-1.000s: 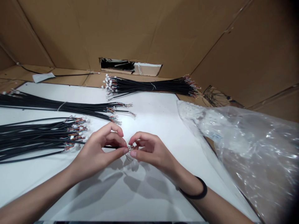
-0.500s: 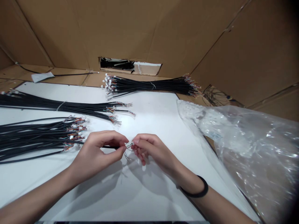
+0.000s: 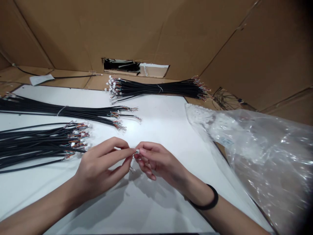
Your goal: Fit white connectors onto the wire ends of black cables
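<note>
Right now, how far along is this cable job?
Two tied cable bundles look finished: the back bundle and the middle bundle. In hand: a small white connector at the fingertips of the left hand, with the right hand against it. Left: the untied cables at front left.

The single head-worn camera looks forward and down from above the person's left hand (image 3: 100, 168) and right hand (image 3: 157, 161), close over them and the white tabletop (image 3: 156, 120), and its wide view reaches across the tabletop to the cardboard wall (image 3: 97, 32) beyond it.
</note>
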Action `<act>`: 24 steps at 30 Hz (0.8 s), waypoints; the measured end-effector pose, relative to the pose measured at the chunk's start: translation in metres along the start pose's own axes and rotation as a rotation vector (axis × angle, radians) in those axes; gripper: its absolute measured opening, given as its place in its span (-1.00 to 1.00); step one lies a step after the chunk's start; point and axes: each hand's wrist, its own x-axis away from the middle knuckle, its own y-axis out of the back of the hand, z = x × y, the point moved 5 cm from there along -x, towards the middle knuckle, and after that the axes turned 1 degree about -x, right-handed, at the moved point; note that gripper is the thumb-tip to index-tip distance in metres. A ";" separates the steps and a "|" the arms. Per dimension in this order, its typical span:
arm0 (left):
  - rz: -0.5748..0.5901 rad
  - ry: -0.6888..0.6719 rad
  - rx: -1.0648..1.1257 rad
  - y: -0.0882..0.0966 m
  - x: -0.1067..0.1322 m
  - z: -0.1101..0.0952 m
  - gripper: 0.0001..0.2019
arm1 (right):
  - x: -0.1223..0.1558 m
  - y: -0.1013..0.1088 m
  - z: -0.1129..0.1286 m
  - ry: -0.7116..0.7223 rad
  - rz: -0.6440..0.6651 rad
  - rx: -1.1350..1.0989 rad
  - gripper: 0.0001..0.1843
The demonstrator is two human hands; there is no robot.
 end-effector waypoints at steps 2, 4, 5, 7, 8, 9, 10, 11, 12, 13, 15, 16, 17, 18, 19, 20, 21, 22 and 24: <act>0.013 0.035 0.046 0.000 -0.001 0.001 -0.82 | 0.001 0.000 0.001 0.006 -0.007 0.004 -0.77; 0.023 0.049 0.083 -0.001 0.000 0.001 -0.79 | 0.001 -0.001 0.001 0.010 -0.004 0.004 -0.77; 0.016 0.053 0.099 -0.001 0.001 0.001 -0.77 | 0.002 -0.002 0.001 0.012 -0.001 0.002 -0.77; -0.012 0.070 0.112 -0.001 0.002 0.002 -0.71 | 0.002 -0.003 0.001 0.016 0.007 0.002 -0.78; -0.022 0.085 0.103 -0.001 0.004 0.003 -0.68 | 0.002 -0.003 0.001 0.019 0.010 0.004 -0.78; -0.029 0.100 0.081 -0.001 0.005 0.003 -0.66 | 0.003 -0.004 0.001 0.021 0.011 0.006 -0.78; -0.032 0.111 0.053 -0.001 0.006 0.004 -0.65 | 0.003 -0.004 0.001 0.023 0.012 0.007 -0.78; -0.031 0.114 0.027 -0.002 0.007 0.004 -0.64 | 0.003 -0.004 0.001 0.026 0.013 0.009 -0.78; -0.029 0.108 0.007 -0.002 0.007 0.003 -0.63 | 0.003 -0.005 0.001 0.027 0.015 0.009 -0.78; -0.027 0.097 -0.004 -0.002 0.008 0.003 -0.63 | 0.003 -0.005 0.001 0.029 0.018 0.009 -0.78; -0.022 0.087 -0.009 -0.002 0.010 0.002 -0.63 | 0.003 -0.005 0.001 0.036 0.022 0.014 -0.79; -0.016 0.092 -0.004 -0.002 0.011 0.002 -0.62 | 0.003 -0.005 0.001 0.041 0.023 0.017 -0.79; -0.010 0.101 0.003 -0.002 0.011 0.003 -0.61 | 0.003 -0.005 0.001 0.045 0.022 0.022 -0.80; -0.007 0.113 0.012 -0.002 0.012 0.003 -0.60 | 0.003 -0.005 0.001 0.051 0.022 0.027 -0.80; -0.008 0.125 0.022 -0.002 0.013 0.004 -0.58 | 0.003 -0.005 0.002 0.057 0.021 0.034 -0.80; -0.005 0.133 0.027 -0.002 0.014 0.004 -0.57 | 0.003 -0.005 0.002 0.062 0.020 0.040 -0.80; -0.002 0.136 0.025 -0.002 0.014 0.004 -0.57 | 0.003 -0.005 0.002 0.066 0.020 0.044 -0.80; 0.000 0.132 0.019 -0.002 0.013 0.004 -0.57 | 0.003 -0.005 0.002 0.068 0.017 0.046 -0.80; 0.011 0.119 0.000 -0.003 0.012 0.003 -0.58 | 0.003 -0.005 0.001 0.065 0.005 0.047 -0.80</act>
